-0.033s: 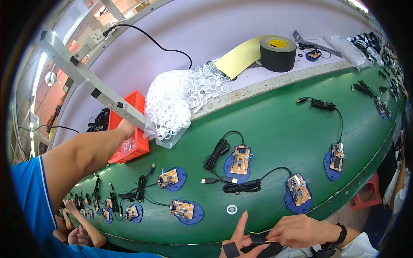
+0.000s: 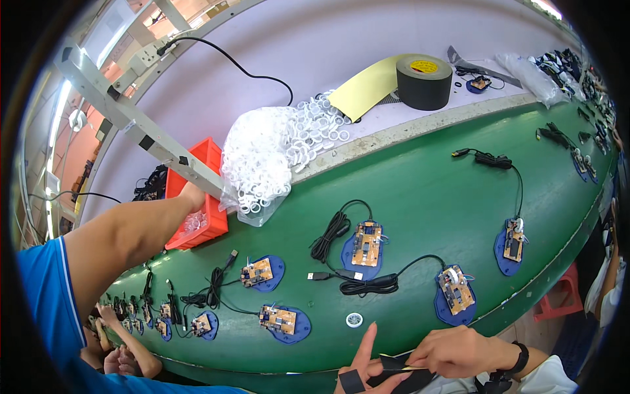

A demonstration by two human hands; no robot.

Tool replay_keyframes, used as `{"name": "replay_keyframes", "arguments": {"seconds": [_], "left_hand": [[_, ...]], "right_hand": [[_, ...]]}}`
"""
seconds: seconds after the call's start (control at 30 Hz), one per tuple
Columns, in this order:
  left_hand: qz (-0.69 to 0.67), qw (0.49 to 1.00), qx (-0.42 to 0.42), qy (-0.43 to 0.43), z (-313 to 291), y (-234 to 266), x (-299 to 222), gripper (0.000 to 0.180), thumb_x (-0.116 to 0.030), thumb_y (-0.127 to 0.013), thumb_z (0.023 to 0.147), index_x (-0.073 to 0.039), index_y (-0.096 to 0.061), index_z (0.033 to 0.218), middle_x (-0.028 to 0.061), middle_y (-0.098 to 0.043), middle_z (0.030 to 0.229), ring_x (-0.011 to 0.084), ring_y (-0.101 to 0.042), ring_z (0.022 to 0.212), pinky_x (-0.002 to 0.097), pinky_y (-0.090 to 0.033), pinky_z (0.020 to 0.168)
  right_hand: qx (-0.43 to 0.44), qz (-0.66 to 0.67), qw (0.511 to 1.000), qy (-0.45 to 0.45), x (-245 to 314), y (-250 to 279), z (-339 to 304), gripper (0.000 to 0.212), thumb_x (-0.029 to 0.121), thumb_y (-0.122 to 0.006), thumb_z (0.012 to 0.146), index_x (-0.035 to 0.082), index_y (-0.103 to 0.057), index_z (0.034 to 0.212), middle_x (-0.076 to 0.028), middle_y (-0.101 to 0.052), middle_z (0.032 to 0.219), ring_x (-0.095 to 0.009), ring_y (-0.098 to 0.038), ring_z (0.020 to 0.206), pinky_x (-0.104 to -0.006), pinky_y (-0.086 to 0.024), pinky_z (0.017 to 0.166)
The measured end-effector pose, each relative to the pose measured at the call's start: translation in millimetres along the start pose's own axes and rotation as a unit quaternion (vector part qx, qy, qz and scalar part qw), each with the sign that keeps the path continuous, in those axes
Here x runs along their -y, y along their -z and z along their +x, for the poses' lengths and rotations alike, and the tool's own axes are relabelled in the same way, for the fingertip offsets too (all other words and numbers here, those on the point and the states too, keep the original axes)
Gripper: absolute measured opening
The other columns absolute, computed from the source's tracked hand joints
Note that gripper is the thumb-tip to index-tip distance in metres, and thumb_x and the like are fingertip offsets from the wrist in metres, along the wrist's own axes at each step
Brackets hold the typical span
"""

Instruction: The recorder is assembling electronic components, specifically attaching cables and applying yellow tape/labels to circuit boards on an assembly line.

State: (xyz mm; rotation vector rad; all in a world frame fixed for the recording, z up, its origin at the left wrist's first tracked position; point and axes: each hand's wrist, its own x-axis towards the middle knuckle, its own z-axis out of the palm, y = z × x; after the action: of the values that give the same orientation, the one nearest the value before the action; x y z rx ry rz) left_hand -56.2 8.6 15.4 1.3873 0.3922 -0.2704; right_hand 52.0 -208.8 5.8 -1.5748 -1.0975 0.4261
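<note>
At the lower edge, my left hand (image 2: 363, 363) has its index finger stretched up, a black strip (image 2: 352, 381) round another finger. Thumb and fingers grip a black tape piece (image 2: 392, 362) with a yellowish edge. From the right comes my right hand (image 2: 453, 352), a black band on its wrist, pinching the same piece. Just beyond my left hand, a small white wheel (image 2: 354, 320) lies on the green belt (image 2: 407, 197). A blue mouse base (image 2: 453, 318) with an orange-brown circuit board and black cable lies near my right hand.
A co-worker's arm (image 2: 125, 236) in a blue sleeve reaches into a red bin (image 2: 213, 226) at left. A bag of white rings (image 2: 256, 157) sits beside it. Further right, a black tape roll (image 2: 423, 88) stands on the ledge. Several mouse bases with cables line the belt.
</note>
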Motion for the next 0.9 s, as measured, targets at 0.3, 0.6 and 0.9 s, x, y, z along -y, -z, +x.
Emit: {"name": "replay_keyframes", "arguments": {"seconds": [0.3, 0.6, 0.9], "left_hand": [[-0.005, 1.000, 0.003, 0.002, -0.7, -0.3, 0.9, 0.108, 0.010, -0.078, 0.090, 0.000, -0.008, 0.171, 0.0125, -0.079, 0.102, 0.0151, -0.073, 0.092, 0.0292, -0.057, 0.085], [0.008, 0.999, 0.027, 0.035, 2.9, 1.0, -7.4, 0.102, 0.009, -0.076, 0.091, -0.003, -0.014, 0.171, 0.0136, -0.079, 0.108, 0.0174, -0.072, 0.100, 0.0310, -0.056, 0.091], [-0.144, 0.988, 0.050, 0.012, 10.0, 4.7, -3.7, 0.109, -0.003, -0.085, 0.087, -0.005, -0.014, 0.171, 0.0179, -0.075, 0.120, 0.0219, -0.074, 0.105, 0.0338, -0.059, 0.090]], "right_hand": [[-0.067, 0.084, 0.988, -0.109, 4.7, -6.6, -0.2, 0.018, -0.006, -0.080, 0.090, 0.003, -0.065, 0.085, -0.017, -0.081, 0.105, -0.025, -0.080, 0.092, -0.0340, -0.065, 0.082], [-0.307, 0.027, 0.945, -0.111, -5.7, -11.3, -1.7, 0.023, -0.016, -0.075, 0.084, 0.003, -0.061, 0.082, -0.016, -0.079, 0.093, -0.024, -0.079, 0.082, -0.0355, -0.064, 0.072], [-0.020, -0.201, 0.934, 0.296, 39.2, -23.4, 24.2, 0.012, 0.007, -0.071, 0.090, -0.005, -0.067, 0.093, -0.021, -0.073, 0.116, -0.042, -0.071, 0.115, -0.0522, -0.060, 0.095]]}}
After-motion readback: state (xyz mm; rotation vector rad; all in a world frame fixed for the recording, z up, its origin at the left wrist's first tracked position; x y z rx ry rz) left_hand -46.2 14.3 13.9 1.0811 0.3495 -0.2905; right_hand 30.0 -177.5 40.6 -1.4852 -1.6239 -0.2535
